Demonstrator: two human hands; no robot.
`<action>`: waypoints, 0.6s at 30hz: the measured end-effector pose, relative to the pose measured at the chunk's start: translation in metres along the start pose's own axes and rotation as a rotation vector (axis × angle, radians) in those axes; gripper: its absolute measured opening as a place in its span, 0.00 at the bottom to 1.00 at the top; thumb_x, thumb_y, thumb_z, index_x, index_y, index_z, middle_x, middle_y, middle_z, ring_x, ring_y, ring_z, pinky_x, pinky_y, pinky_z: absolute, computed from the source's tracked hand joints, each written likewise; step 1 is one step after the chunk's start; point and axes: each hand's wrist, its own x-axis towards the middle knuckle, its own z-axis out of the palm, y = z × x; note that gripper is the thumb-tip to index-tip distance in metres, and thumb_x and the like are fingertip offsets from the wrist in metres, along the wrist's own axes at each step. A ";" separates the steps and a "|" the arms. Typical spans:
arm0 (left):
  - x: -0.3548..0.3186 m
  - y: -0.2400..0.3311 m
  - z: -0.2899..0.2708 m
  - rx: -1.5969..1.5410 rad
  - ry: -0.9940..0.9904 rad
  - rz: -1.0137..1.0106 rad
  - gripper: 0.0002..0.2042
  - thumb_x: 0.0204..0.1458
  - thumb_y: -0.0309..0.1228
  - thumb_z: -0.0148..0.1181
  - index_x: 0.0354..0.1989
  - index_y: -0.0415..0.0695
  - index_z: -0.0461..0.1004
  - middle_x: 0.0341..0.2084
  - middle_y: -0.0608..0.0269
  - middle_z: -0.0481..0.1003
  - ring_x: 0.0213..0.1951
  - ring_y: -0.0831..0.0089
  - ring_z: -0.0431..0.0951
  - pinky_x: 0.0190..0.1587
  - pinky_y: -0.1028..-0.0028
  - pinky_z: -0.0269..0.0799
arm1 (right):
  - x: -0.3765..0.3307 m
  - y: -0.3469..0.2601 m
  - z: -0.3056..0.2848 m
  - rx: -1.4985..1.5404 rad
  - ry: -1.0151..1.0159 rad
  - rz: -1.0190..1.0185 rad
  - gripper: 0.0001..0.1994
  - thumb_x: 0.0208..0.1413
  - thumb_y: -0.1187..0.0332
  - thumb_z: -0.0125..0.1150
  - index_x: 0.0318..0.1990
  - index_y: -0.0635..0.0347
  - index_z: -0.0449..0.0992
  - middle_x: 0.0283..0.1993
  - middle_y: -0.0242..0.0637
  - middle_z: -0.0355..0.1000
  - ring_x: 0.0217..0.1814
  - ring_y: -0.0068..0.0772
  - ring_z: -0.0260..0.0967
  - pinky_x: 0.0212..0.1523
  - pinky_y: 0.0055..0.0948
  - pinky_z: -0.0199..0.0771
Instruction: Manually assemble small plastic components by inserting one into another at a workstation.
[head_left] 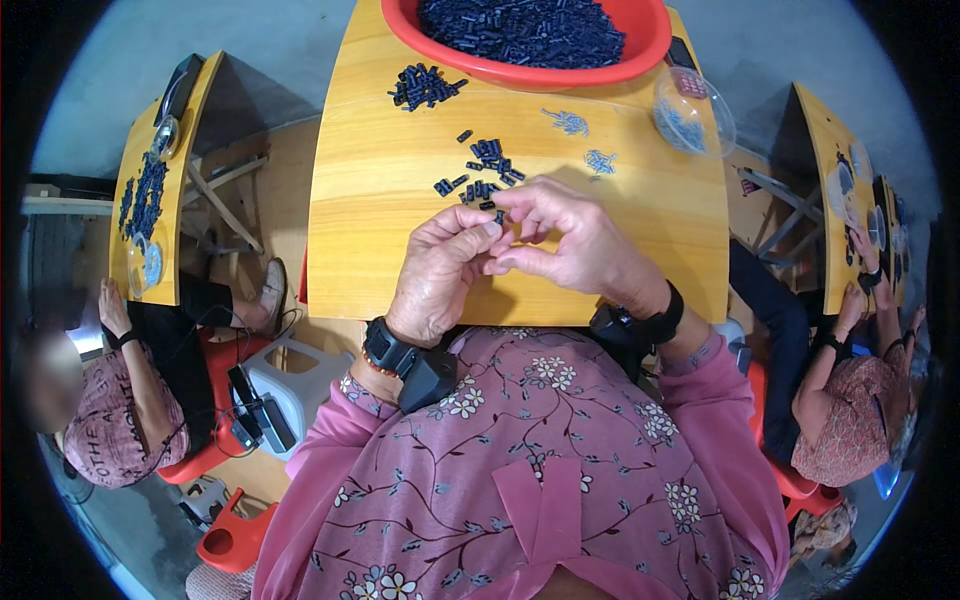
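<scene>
Near the front edge of the yellow wooden table, my two hands meet. My left hand (440, 270) pinches a small black plastic piece (499, 216) between thumb and forefinger. Close against it, my right hand (575, 235) has its fingers curled, with thumb and fingertips drawn together; what they hold, if anything, is too small to make out. Just beyond my fingers lies a loose group of black plastic pieces (487, 153). Farther right are two little heaps of thin silvery metal parts, one heap (600, 162) nearer and another heap (567, 122) farther back.
A red basin (655, 45) full of black pieces stands at the table's far side. A denser pile of black pieces (422, 87) sits left of it, a clear plastic bowl (722, 140) of silvery parts at the right. People work at side tables (200, 120).
</scene>
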 end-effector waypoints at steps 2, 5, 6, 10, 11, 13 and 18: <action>0.002 -0.001 0.004 -0.076 -0.042 0.005 0.04 0.59 0.25 0.55 0.37 0.40 0.75 0.33 0.59 0.78 0.35 0.72 0.79 0.39 0.71 0.77 | 0.000 -0.001 0.007 -0.079 0.014 -0.079 0.21 0.43 0.73 0.71 0.46 0.67 0.73 0.35 0.43 0.71 0.37 0.43 0.74 0.36 0.35 0.76; 0.002 -0.003 0.002 -0.056 -0.050 -0.037 0.03 0.58 0.25 0.56 0.37 0.40 0.75 0.33 0.60 0.78 0.36 0.72 0.79 0.40 0.70 0.76 | 0.002 0.004 0.006 -0.222 0.021 -0.144 0.17 0.45 0.73 0.68 0.43 0.66 0.73 0.35 0.45 0.70 0.35 0.47 0.73 0.35 0.38 0.73; 0.002 -0.002 0.002 -0.056 -0.050 -0.037 0.03 0.58 0.25 0.56 0.37 0.40 0.75 0.33 0.60 0.78 0.36 0.72 0.79 0.40 0.70 0.76 | 0.002 0.003 0.006 -0.222 0.021 -0.144 0.17 0.45 0.73 0.68 0.43 0.66 0.73 0.35 0.45 0.70 0.35 0.47 0.73 0.35 0.38 0.73; 0.000 0.001 0.005 -0.040 -0.062 -0.049 0.04 0.58 0.25 0.56 0.36 0.39 0.76 0.33 0.60 0.78 0.35 0.73 0.79 0.40 0.70 0.76 | 0.003 0.000 0.005 -0.241 -0.019 -0.161 0.12 0.49 0.72 0.65 0.42 0.64 0.74 0.34 0.46 0.70 0.36 0.50 0.71 0.35 0.40 0.72; -0.001 0.002 0.005 -0.036 -0.055 -0.057 0.04 0.58 0.25 0.57 0.35 0.38 0.76 0.32 0.60 0.78 0.34 0.73 0.79 0.40 0.71 0.76 | 0.003 -0.001 0.005 -0.238 -0.034 -0.159 0.11 0.50 0.72 0.64 0.41 0.64 0.74 0.34 0.45 0.70 0.36 0.50 0.71 0.34 0.40 0.72; 0.000 0.001 0.005 -0.031 -0.064 -0.047 0.04 0.58 0.25 0.57 0.35 0.38 0.76 0.31 0.60 0.78 0.34 0.73 0.78 0.40 0.72 0.76 | 0.002 0.002 0.006 -0.241 -0.041 -0.153 0.11 0.50 0.72 0.64 0.41 0.64 0.73 0.34 0.45 0.70 0.36 0.49 0.71 0.34 0.40 0.72; 0.002 -0.003 -0.003 0.049 -0.092 0.004 0.04 0.57 0.23 0.57 0.34 0.37 0.76 0.30 0.60 0.78 0.32 0.74 0.78 0.39 0.74 0.75 | -0.001 0.003 0.010 -0.306 -0.028 -0.198 0.09 0.50 0.73 0.63 0.38 0.64 0.73 0.31 0.43 0.68 0.33 0.48 0.70 0.33 0.40 0.71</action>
